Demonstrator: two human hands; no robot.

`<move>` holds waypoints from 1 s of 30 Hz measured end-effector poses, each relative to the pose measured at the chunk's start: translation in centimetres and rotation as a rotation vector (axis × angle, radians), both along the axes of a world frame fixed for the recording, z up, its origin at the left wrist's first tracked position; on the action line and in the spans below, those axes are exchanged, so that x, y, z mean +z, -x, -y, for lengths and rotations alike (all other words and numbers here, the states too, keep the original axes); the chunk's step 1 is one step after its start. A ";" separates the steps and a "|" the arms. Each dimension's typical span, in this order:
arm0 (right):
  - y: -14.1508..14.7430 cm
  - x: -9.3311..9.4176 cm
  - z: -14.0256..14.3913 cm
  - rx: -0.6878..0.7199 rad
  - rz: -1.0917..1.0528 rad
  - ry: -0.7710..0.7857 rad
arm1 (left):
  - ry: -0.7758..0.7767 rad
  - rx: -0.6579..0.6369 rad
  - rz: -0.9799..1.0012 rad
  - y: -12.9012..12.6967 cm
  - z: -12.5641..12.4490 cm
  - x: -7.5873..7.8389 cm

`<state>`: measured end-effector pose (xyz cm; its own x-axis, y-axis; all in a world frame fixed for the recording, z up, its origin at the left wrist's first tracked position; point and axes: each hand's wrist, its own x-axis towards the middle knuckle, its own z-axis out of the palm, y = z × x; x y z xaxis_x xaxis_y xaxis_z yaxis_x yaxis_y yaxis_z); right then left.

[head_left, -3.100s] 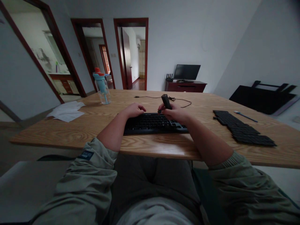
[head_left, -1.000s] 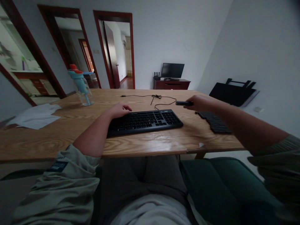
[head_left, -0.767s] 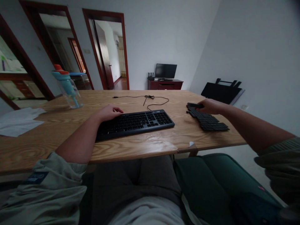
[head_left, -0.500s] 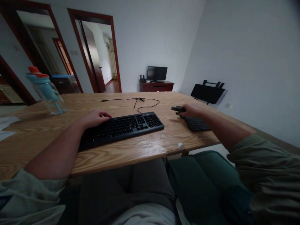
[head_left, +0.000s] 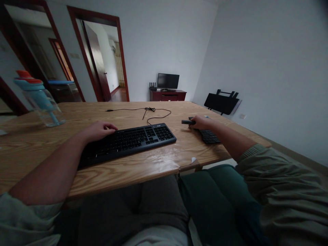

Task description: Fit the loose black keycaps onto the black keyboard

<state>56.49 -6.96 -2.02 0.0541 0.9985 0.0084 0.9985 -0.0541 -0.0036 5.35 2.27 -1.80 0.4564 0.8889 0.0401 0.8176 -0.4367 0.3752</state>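
A black keyboard [head_left: 135,140] lies at a slant near the front edge of the wooden table, its cable running off the far side. My left hand [head_left: 101,131] is at its far left edge, fingers and thumb bent around that edge. To the right of the keyboard, my right hand [head_left: 202,122] grips a short dark bar-shaped object [head_left: 187,122], whose end pokes out to the left. Under that hand lies a dark grey, cloth-like piece with a grid texture [head_left: 210,136], partly covered by the hand and forearm.
The keyboard cable [head_left: 160,117] lies in a tied bundle behind the keyboard. A clear bottle with a blue and orange lid [head_left: 47,102] stands at the left. A green cushioned seat [head_left: 215,194] is beside my legs. Beyond the table are a monitor [head_left: 168,81] and a folded black table [head_left: 222,103].
The whole view has shifted slightly, so most things sit further left. My right hand has moved a little over the dark cloth-like piece, still gripping the bar. My left hand stays at the keyboard.
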 end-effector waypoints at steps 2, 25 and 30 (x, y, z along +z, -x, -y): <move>-0.1 0.0 0.0 -0.005 -0.014 -0.004 | -0.007 -0.005 0.003 0.0 -0.1 -0.1; 0.9 0.4 0.8 0.044 0.094 -0.007 | 0.000 0.001 0.021 -0.2 0.5 0.4; 0.8 0.4 0.8 0.055 0.080 0.015 | -0.016 -0.005 0.002 -0.2 0.5 0.4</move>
